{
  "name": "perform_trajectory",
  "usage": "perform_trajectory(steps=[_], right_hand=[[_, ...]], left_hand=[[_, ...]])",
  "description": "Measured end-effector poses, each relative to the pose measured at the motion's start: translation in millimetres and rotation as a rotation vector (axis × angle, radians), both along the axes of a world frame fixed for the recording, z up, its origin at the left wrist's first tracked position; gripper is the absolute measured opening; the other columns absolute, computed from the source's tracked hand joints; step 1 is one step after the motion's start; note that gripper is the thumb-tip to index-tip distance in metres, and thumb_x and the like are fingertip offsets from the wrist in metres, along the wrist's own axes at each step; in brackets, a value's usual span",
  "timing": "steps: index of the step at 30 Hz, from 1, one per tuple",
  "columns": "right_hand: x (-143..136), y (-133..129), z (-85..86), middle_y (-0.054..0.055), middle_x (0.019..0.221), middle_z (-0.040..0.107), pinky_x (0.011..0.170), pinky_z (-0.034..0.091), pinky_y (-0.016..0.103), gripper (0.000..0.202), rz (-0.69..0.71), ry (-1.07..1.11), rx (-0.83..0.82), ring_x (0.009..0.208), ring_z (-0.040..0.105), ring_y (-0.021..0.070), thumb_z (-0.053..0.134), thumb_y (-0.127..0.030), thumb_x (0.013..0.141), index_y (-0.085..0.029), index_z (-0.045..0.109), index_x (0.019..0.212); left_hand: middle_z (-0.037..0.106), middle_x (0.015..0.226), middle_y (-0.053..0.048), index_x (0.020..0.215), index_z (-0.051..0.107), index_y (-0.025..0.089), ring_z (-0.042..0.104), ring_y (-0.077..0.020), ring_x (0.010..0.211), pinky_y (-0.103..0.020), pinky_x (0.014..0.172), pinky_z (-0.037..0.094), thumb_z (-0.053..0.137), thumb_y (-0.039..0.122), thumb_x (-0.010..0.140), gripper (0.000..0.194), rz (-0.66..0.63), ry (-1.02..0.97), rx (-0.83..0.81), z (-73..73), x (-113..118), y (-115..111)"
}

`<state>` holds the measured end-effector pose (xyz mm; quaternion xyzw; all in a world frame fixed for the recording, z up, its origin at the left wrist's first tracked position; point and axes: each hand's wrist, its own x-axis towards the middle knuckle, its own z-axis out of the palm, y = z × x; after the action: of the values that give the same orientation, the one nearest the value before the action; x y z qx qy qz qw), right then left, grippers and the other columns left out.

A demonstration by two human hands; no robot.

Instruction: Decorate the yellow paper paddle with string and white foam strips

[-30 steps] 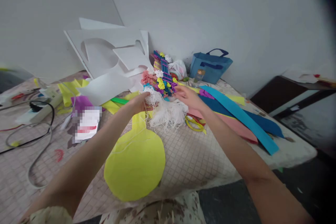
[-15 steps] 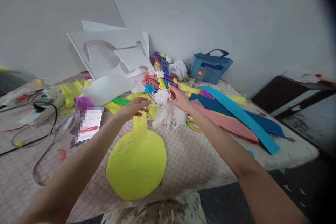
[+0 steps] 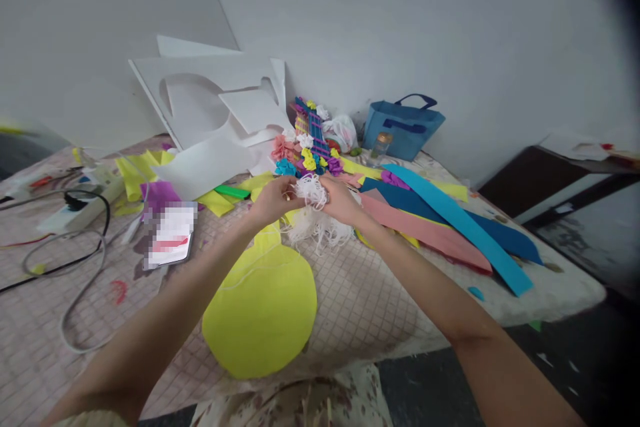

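Between both hands is a tangled bundle of white string (image 3: 311, 191), its loose strands hanging down onto the table. My left hand (image 3: 277, 201) grips the bundle from the left with curled fingers. From the right, my right hand (image 3: 341, 200) closes around the other side, its fingertips partly hidden by the strands. Below the hands lies a flat yellow shape (image 3: 263, 307) with a round body and a narrow neck, and a few white strands cross its upper part.
Coloured paper strips (image 3: 450, 220) lie at the right. Behind the hands are crepe-paper flowers (image 3: 309, 159), a glass jar (image 3: 381, 147) and a blue bag (image 3: 403, 125). White cut-out boards (image 3: 200, 107) lean on the wall. A phone (image 3: 170, 240), power strip (image 3: 80, 210) and cables are left.
My left hand has moved right and closed on the string bundle. The top of the bundle now sits gathered between both hands, slightly lower than before.
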<state>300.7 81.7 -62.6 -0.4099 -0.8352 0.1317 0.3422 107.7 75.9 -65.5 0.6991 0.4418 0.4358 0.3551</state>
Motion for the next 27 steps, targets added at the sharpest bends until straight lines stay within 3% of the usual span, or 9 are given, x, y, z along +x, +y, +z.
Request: perform_trajectory(steps=[4, 9, 12, 14, 16, 19, 21, 27], right_hand=[[5, -2, 1.9, 0.001, 0.085, 0.056, 0.072, 0.041, 0.029, 0.023, 0.170, 0.174, -0.285, 0.079, 0.053, 0.0174, 0.068, -0.033, 0.068, -0.020, 0.052, 0.079], [9, 2, -0.5, -0.003, 0.071, 0.050, 0.063, 0.036, 0.026, 0.021, 0.069, 0.560, -0.408, 0.065, 0.047, 0.0120, 0.062, -0.038, 0.074, -0.020, 0.051, 0.075], [9, 1, -0.8, -0.004, 0.070, 0.048, 0.060, 0.034, 0.025, 0.023, 0.046, 0.624, -0.447, 0.063, 0.044, 0.0110, 0.062, -0.040, 0.074, -0.021, 0.050, 0.077], [11, 0, 0.0, -0.005, 0.069, 0.047, 0.060, 0.033, 0.024, 0.023, 0.049, 0.577, -0.451, 0.063, 0.043, 0.0109, 0.063, -0.039, 0.073, -0.021, 0.049, 0.078], [14, -1, 0.7, -0.005, 0.066, 0.044, 0.059, 0.032, 0.025, 0.023, 0.047, 0.510, -0.409, 0.061, 0.041, 0.0106, 0.064, -0.037, 0.072, -0.021, 0.048, 0.075], [15, -1, 0.3, -0.005, 0.067, 0.042, 0.059, 0.031, 0.025, 0.024, 0.036, 0.479, -0.323, 0.062, 0.039, 0.0106, 0.064, -0.035, 0.074, -0.020, 0.046, 0.069], [12, -1, -0.5, -0.004, 0.068, 0.044, 0.059, 0.032, 0.025, 0.024, 0.057, 0.507, -0.319, 0.063, 0.041, 0.0107, 0.065, -0.035, 0.075, -0.020, 0.046, 0.069], [-2, -4, -0.5, -0.004, 0.068, 0.050, 0.061, 0.036, 0.025, 0.024, 0.181, 0.594, -0.415, 0.063, 0.046, 0.0104, 0.065, -0.040, 0.076, -0.020, 0.052, 0.075]], left_hand=[[0.055, 0.060, 0.002, 0.074, 0.062, 0.017, 0.049, -0.0138, 0.058, -0.024, 0.057, 0.034, 0.066, 0.026, 0.066, 0.012, 0.141, 0.122, 0.098, -0.3, -1, 1], [0.049, 0.057, 0.003, 0.083, 0.063, 0.019, 0.045, -0.0147, 0.055, -0.025, 0.056, 0.027, 0.060, 0.019, 0.069, 0.014, 0.308, 0.216, 0.175, -0.6, -3, -6], [0.048, 0.055, 0.003, 0.090, 0.063, 0.020, 0.045, -0.0151, 0.054, -0.026, 0.056, 0.027, 0.054, 0.022, 0.076, 0.016, 0.395, 0.266, 0.200, -1.9, -7, -7], [0.048, 0.054, 0.004, 0.091, 0.063, 0.019, 0.047, -0.0149, 0.053, -0.026, 0.056, 0.030, 0.056, 0.026, 0.076, 0.017, 0.346, 0.237, 0.144, -2.1, -14, -6], [0.054, 0.059, 0.003, 0.094, 0.061, 0.018, 0.053, -0.0153, 0.058, -0.025, 0.058, 0.036, 0.063, 0.028, 0.070, 0.025, 0.217, 0.164, 0.061, -0.9, -22, -5], [0.064, 0.086, -0.003, 0.099, 0.058, 0.017, 0.058, -0.0145, 0.070, -0.024, 0.063, 0.042, 0.064, 0.023, 0.064, 0.035, 0.054, 0.045, 0.040, 2.3, -27, -8], [0.064, 0.098, -0.006, 0.097, 0.058, 0.016, 0.058, -0.0133, 0.072, -0.024, 0.064, 0.043, 0.061, 0.023, 0.067, 0.031, 0.021, 0.011, 0.078, 3.5, -22, -9], [0.065, 0.075, -0.003, 0.078, 0.063, 0.015, 0.059, -0.0152, 0.069, -0.025, 0.061, 0.043, 0.063, 0.036, 0.070, 0.022, 0.028, 0.121, 0.056, -2.1, 8, 4]])
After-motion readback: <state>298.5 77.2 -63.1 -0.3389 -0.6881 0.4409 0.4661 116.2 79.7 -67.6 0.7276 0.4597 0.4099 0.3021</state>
